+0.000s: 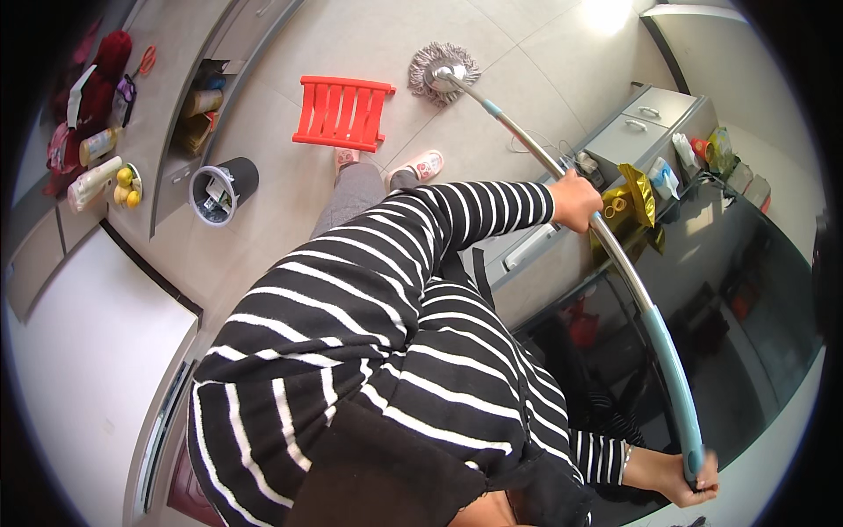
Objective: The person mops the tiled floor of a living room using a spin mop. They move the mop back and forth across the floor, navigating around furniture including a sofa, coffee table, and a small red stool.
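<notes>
My left hand (577,201) grips the steel pole of a string mop (616,253) near its middle, the arm reaching across my body to the right. My right hand (681,477) is closed around the end of the light-blue handle grip (672,375), at the lower right. The pole slants away to a round mop head with grey strings (448,72), which rests on the tiled floor (514,39). My feet, in pink slippers (427,163), stand just short of the mop head.
A red slatted plastic stool (342,113) stands by my feet, left of the mop head. A lined waste bin (244,184) sits farther left, near a cabinet (164,125). At right, a grey drawer unit (625,141), a gold bag (635,197) and a dark glossy panel (744,316) flank the pole.
</notes>
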`<state>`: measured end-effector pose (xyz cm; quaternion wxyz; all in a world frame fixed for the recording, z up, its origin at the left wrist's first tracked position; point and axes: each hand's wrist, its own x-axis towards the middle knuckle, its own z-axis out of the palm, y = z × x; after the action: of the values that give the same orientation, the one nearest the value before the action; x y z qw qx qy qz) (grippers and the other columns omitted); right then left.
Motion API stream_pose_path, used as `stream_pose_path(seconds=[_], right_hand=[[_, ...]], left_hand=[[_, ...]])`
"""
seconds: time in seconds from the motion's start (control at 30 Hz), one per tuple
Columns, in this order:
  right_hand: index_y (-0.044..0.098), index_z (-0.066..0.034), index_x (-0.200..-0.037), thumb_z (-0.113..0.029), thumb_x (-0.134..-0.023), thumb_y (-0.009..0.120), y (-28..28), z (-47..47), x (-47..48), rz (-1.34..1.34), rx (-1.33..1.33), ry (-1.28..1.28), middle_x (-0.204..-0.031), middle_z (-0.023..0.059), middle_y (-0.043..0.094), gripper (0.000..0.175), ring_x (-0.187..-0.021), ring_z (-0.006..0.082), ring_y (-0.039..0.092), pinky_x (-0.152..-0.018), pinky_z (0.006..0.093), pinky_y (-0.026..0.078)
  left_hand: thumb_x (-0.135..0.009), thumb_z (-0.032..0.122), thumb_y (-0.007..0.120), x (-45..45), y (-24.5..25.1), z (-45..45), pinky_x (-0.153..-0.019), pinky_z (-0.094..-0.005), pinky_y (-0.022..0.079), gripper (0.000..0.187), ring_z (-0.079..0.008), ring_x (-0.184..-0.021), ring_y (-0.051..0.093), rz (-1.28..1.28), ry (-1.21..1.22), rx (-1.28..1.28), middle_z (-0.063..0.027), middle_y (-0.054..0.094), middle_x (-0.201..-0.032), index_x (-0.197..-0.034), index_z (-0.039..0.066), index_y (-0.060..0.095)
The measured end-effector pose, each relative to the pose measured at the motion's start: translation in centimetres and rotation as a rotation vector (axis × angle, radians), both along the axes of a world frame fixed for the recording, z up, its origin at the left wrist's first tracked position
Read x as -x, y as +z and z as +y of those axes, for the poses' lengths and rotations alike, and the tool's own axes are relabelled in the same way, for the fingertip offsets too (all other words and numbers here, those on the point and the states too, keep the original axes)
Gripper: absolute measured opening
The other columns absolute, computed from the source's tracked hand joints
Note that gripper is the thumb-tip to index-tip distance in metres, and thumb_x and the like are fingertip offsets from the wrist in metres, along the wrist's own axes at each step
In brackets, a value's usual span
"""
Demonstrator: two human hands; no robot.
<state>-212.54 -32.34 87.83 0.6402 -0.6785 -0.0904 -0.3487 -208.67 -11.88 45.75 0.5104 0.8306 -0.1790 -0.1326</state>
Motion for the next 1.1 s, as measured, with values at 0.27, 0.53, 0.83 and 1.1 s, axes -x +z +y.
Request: stream_pose_path(seconds=[0.27, 0.53, 0.83, 1.1], right_hand=[[0.042, -0.0104, -0.067, -0.014, -0.090, 0.046, -9.9, 3.8, 0.3, 0.112, -0.117, -0.132, -0.049, -0.0030, 0.034, 0.024, -0.042, 0.0064, 0.036, -0.051, 0.0227, 0.035], [0.047, -0.0087, -0.077, -0.017, -0.093, 0.045, -20.8, 10.3, -1.5, 0.372, -0.414, 0.009, -0.051, -0.0038, 0.035, 0.019, -0.048, 0.0082, 0.041, -0.058, 0.0254, 0.042], [0.056, -0.0088, -0.083, -0.020, -0.096, 0.045, -22.3, 13.4, -2.8, 0.475, -0.363, 0.179, -0.052, -0.0046, 0.035, 0.020, -0.050, 0.0087, 0.040, -0.063, 0.0282, 0.041], [0.057, -0.0053, -0.077, -0.012, -0.092, 0.048, -14.2, 9.6, -4.6, 0.293, -0.252, 0.333, -0.048, -0.0018, 0.037, 0.019, -0.043, 0.0087, 0.039, -0.059, 0.0293, 0.042]], left_hand=[[-0.063, 0.021, 0.061, -0.7, -6.7, 7.3, -0.071, -0.0490, 0.040, 0.014, -0.0305, -0.073, 0.064, 0.029, 0.029, -0.218, -0.0092, 0.065, -0.071, -0.073, 0.014, 0.066], [-0.066, 0.021, 0.060, -0.7, -14.3, 20.0, -0.074, -0.0475, 0.046, 0.015, -0.0327, -0.081, 0.063, 0.059, 0.170, -0.465, -0.0117, 0.065, -0.077, -0.079, 0.013, 0.065], [-0.070, 0.016, 0.060, 3.8, -15.9, 23.0, -0.094, -0.0720, 0.025, 0.021, -0.0277, -0.106, 0.054, 0.223, 0.421, -0.523, -0.0061, 0.064, -0.099, -0.089, 0.016, 0.068], [-0.068, 0.019, 0.062, 3.5, -11.6, 14.5, -0.085, -0.0760, 0.023, 0.014, -0.0300, -0.100, 0.054, 0.186, 0.523, -0.326, -0.0047, 0.063, -0.090, -0.081, 0.015, 0.067]])
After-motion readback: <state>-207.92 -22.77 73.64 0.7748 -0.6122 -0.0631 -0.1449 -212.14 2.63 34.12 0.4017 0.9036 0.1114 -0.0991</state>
